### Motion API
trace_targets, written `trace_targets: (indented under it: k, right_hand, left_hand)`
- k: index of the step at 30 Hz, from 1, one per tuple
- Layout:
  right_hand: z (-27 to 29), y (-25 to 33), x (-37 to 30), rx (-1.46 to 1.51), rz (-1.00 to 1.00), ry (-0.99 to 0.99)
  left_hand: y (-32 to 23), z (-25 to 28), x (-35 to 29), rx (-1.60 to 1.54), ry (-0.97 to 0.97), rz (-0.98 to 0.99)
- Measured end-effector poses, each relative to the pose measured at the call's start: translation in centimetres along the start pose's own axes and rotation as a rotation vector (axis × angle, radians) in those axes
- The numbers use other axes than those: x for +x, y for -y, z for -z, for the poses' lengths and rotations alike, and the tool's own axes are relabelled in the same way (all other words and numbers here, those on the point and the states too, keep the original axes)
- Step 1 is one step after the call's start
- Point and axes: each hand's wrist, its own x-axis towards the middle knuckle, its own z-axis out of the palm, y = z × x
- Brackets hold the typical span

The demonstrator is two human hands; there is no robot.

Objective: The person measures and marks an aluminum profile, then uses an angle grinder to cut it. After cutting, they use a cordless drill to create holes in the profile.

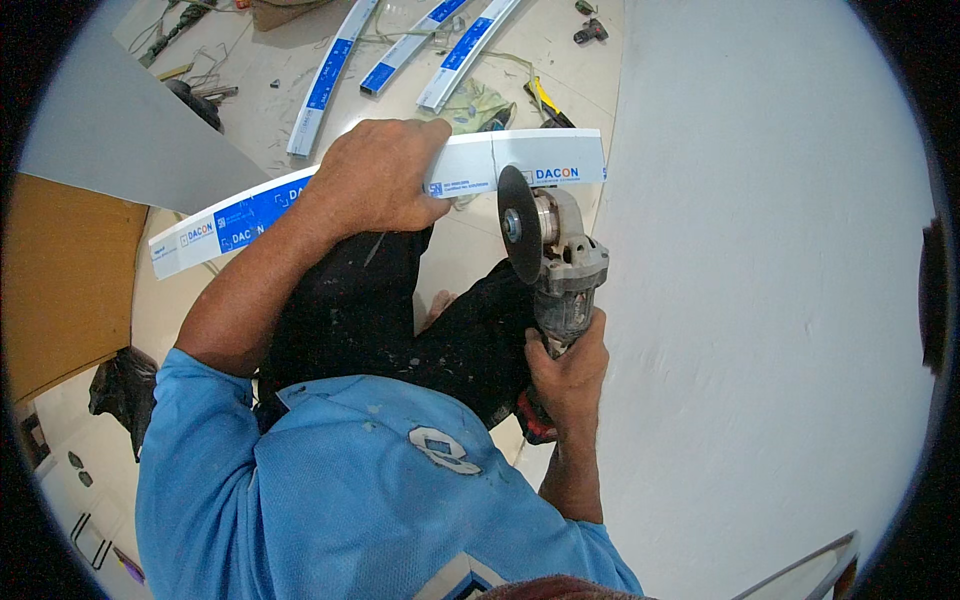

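A long white profile with blue printed film (470, 165) lies across my thighs, its right end reaching toward the wall. My left hand (385, 175) is wrapped round it near the middle. In my right hand (572, 370) is an angle grinder (568, 290), gripped by its body and held upright. Its dark cutting disc (520, 225) stands edge-on at the profile's near edge, close to the right end; whether it touches cannot be made out. A thin dark line crosses the profile just above the disc.
Several similar profiles (335, 75) lie on the tiled floor ahead. Near them are a yellow-and-black tool (547, 102), a crumpled greenish cloth (470, 105) and cables. A white wall (770, 300) rises close on my right. A brown panel (70, 285) and a black bag (125, 395) are at left.
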Motion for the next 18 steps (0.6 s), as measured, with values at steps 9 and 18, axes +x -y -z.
trace_targets:
  k: [9, 18]
  right_hand:
    - [-0.20, -0.03, 0.07, -0.013, 0.007, -0.001]
    - [0.06, 0.62, 0.00, -0.012, 0.008, -0.010]
  left_hand:
    - [0.06, -0.07, -0.05, -0.031, 0.001, 0.009]
    - [0.05, 0.09, -0.24, -0.029, -0.024, 0.009]
